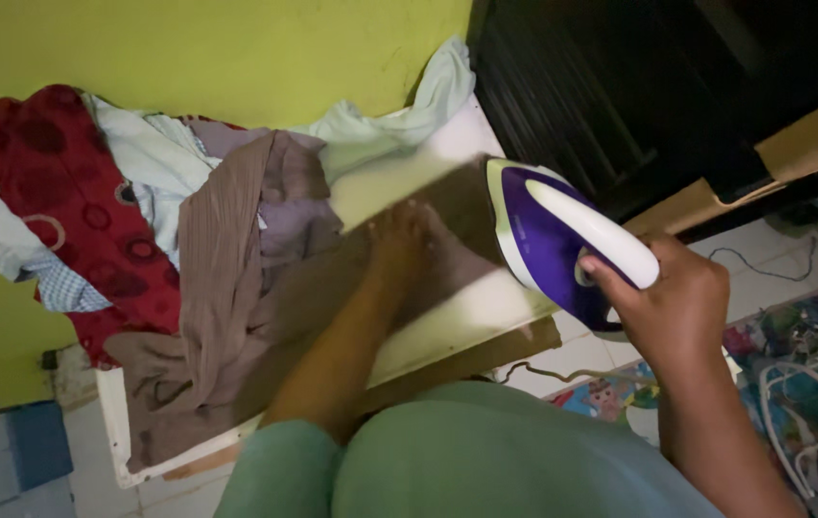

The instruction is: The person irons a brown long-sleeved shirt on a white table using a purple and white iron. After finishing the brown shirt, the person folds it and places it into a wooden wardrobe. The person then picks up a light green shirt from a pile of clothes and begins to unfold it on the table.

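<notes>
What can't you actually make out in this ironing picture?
- Left hand, head view: motion-blurred, fingers indistinct on the brown crinkled cloth.
- Purple and white iron's soleplate: turned away.
- White wire rack: cut off by the right edge.
- Right hand hides the handle's rear.

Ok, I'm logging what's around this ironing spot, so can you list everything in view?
iron: one, purple and white, held over the board's right end
board: one, white, against the green wall
brown cloth: one, spread on the board
clothes pile: several, red patterned, pale blue, checked, at the board's left
cord: one, dark, on the tiled floor at right
wire rack: one, white, lower right
left hand: pressing on the brown cloth, blurred
right hand: gripping the iron's handle
</notes>
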